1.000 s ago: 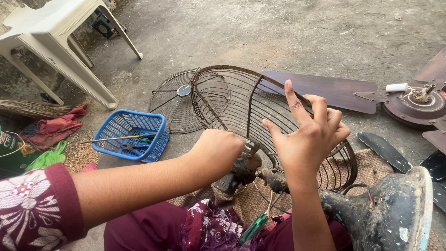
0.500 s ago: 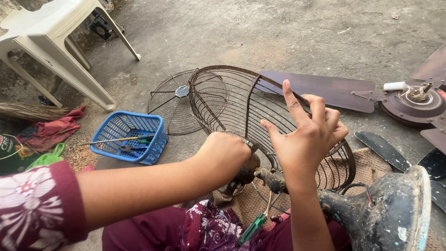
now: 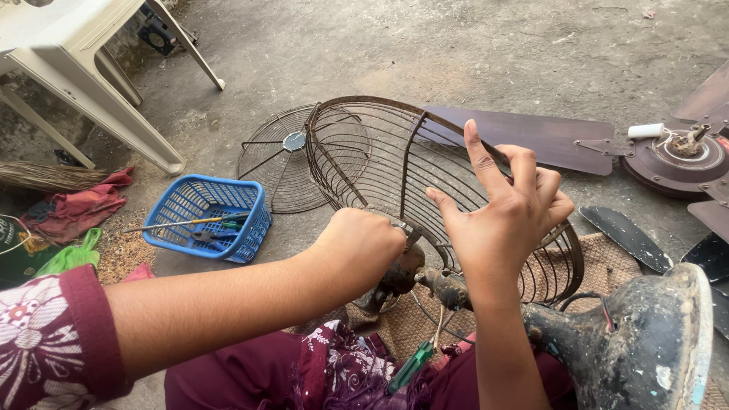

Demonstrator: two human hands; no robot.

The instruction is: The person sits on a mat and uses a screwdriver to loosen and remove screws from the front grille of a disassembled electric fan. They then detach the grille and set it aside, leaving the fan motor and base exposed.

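My left hand [image 3: 361, 247] is closed in a fist around the rusty hub at the centre of the wire fan guard [image 3: 380, 163], where the guard meets the fan motor [image 3: 425, 281]. What my fingers clamp inside the fist is hidden, so I cannot tell whether it is a nut or the hub itself. My right hand [image 3: 512, 216] is spread, fingers apart and the forefinger raised, its palm pressed against the outer wires of the guard near the rim; it steadies the cage and grips nothing.

The guard stands tilted on its edge over my lap, its open side turned toward the floor ahead. A green-handled screwdriver [image 3: 410, 367] lies across my purple clothing just below the motor. The black, dirty fan base [image 3: 638, 345] sits at my right, on a woven mat [image 3: 615, 262].

Compared with half a second ago, little has changed: my left fist has stayed on the hub with the wrist turned a touch further, my right hand keeps the same spread pose on the wires, and the guard leans as it did.

On the concrete floor [image 3: 456, 45] beyond the cage lies the second, flat fan grille [image 3: 292, 156]. A blue plastic basket [image 3: 205, 216] with tools in it stands to my left, near red cloth [image 3: 76, 205] and a white plastic chair [image 3: 83, 68]. A brown ceiling fan blade [image 3: 547, 137] and its round motor [image 3: 680, 156] lie far right.
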